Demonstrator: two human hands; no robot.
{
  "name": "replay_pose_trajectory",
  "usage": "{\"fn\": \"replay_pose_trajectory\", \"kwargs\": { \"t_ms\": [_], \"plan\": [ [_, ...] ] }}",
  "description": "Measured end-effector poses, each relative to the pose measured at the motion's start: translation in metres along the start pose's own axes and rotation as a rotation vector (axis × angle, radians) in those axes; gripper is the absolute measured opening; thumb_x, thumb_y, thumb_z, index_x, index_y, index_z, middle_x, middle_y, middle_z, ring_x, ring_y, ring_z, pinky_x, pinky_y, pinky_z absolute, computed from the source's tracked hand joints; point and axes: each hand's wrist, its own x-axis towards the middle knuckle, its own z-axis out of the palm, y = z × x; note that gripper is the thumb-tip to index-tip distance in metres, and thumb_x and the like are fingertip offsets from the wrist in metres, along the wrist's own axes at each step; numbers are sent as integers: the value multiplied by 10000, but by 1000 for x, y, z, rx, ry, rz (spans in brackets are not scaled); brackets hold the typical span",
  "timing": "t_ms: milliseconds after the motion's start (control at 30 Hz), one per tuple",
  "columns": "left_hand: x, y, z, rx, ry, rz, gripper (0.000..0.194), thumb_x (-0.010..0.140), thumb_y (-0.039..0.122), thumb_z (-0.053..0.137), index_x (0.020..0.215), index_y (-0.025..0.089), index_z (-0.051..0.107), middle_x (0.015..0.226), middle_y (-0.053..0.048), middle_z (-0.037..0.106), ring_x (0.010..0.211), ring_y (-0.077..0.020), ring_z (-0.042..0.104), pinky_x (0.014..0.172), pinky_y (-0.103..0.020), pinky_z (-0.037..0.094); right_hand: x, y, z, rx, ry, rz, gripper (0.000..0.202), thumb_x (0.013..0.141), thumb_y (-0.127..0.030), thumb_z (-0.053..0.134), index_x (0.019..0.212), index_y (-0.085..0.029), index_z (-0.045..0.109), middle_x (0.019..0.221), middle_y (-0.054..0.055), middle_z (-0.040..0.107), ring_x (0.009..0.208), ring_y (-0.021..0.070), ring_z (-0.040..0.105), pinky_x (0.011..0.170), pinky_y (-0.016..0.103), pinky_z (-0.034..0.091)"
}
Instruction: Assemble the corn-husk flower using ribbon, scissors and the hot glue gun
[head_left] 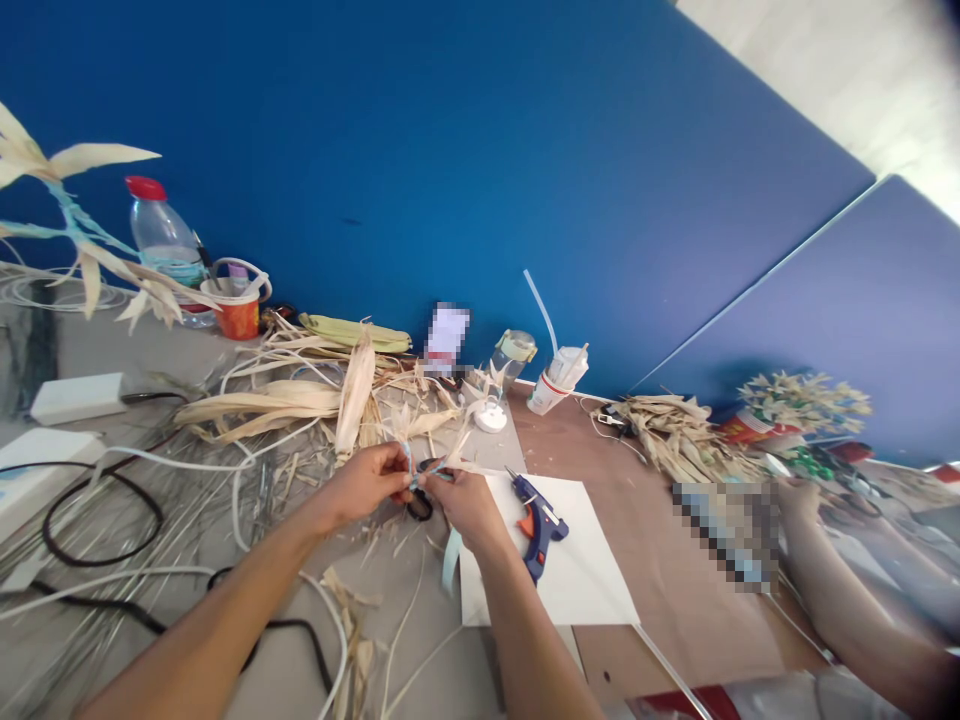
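Both of my hands meet at the middle of the table over a small stem wrapped in light-blue tape, topped with pale dried corn husk pieces. My left hand pinches the stem between thumb and fingertips. Close beside it, my right hand has its fingers closed on the same taped stem. A loose strip of light-blue tape hangs below the right hand. Behind the fingers lies something black, partly hidden. Right of my right hand, a blue glue gun rests on a white sheet.
Dried corn husks and a green husk lie behind my hands. Cables and thin wires cover the left side. A phone, glass jar and paper cup stand at the back. Another person's arm is at right.
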Motion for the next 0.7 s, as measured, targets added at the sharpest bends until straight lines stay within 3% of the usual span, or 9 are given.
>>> {"fn": "replay_pose_trajectory", "kwargs": {
  "t_ms": [167, 367, 567, 700],
  "plan": [
    [0, 0, -2, 67, 15, 28, 102, 643, 214, 597, 629, 183, 501, 547, 44, 542, 526, -125, 526, 566, -266, 415, -2, -4, -1, -111, 27, 0, 112, 663, -283, 578, 629, -185, 621, 595, -17, 564, 588, 132, 467, 569, 231, 367],
    [0, 0, -3, 127, 72, 52, 87, 654, 237, 560, 643, 186, 490, 564, 47, 522, 543, -131, 532, 587, -272, 416, -1, -3, -5, 7, -23, -42, 121, 662, -280, 564, 612, -170, 558, 557, -50, 458, 550, 100, 392, 537, 216, 318],
    [5, -9, -11, 175, 149, 84, 69, 666, 240, 532, 658, 197, 479, 562, 56, 503, 543, -137, 533, 583, -270, 411, -5, -8, -20, -330, -165, -3, 127, 696, -246, 545, 751, -182, 640, 605, -43, 499, 570, 104, 403, 539, 216, 308],
    [9, -18, -16, 261, 203, 91, 50, 667, 238, 523, 678, 198, 495, 581, 51, 510, 551, -141, 529, 576, -263, 398, -14, -22, -33, -479, -265, -16, 95, 699, -232, 562, 649, -165, 608, 576, -48, 454, 561, 98, 390, 533, 212, 287]
  ]
}}
